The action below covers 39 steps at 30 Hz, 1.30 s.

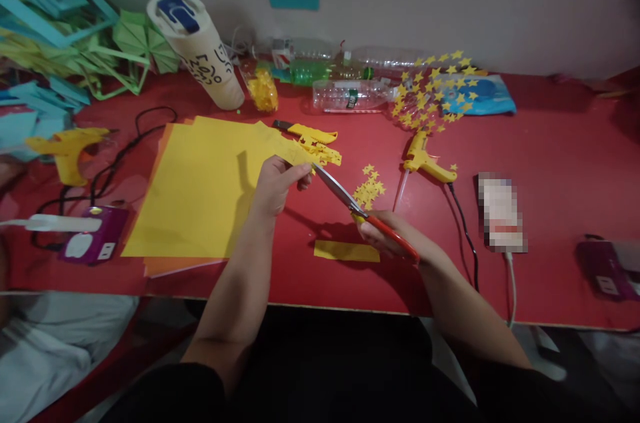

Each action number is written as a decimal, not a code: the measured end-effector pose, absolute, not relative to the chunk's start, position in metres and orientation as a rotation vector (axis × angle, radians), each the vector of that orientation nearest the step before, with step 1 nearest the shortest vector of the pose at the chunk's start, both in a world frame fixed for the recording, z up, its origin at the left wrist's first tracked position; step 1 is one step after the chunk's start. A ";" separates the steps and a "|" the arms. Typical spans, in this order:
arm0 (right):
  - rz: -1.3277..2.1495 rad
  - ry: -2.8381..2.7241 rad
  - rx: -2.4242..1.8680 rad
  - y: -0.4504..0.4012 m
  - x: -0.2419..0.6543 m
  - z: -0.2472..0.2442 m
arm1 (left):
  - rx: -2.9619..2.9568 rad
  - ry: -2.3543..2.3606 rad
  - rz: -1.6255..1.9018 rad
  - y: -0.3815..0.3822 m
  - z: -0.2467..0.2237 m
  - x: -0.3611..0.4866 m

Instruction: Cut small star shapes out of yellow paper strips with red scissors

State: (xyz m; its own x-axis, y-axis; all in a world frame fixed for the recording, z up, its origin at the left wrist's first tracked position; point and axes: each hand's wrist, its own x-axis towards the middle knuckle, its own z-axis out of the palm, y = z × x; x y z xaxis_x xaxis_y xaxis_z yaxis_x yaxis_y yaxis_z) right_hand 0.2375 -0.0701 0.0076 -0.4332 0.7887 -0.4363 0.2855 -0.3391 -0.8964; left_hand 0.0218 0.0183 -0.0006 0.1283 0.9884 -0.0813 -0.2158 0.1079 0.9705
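My right hand [387,231] is closed round the red handles of a pair of scissors [343,193], whose blades point up and left. My left hand [280,183] pinches a piece of yellow paper [297,153] at the blade tips; its fingers partly hide the paper. Just right of the blades lies a small heap of yellow paper stars [370,188]. A yellow paper strip [347,251] rests below the scissors. Beyond my left hand are yellow paper scraps [323,154] and a yellow box cutter [307,132]. Large yellow sheets [190,190] lie under and left of my left wrist.
A yellow glue gun [426,160] with a black cord sits to the right, near a phone [501,212]. Plastic bottles [350,95], a tumbler [200,53] and a star-covered clear object [407,106] line the wall. Another glue gun [70,151] and a purple power box [95,234] are left.
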 end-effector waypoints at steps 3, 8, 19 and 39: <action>1.806 -1.524 -1.357 -0.071 0.238 0.008 | 1.040 1.001 1.146 0.019 -0.002 0.021; 1.775 -1.561 -1.327 -0.071 0.239 0.008 | 1.045 0.996 1.152 0.019 -0.001 0.022; 1.696 -1.616 -1.451 -0.070 0.239 0.004 | 1.112 1.015 1.126 0.020 -0.007 0.016; 1.723 -1.622 -1.460 -0.071 0.240 0.006 | 1.114 0.995 1.118 0.021 -0.009 0.013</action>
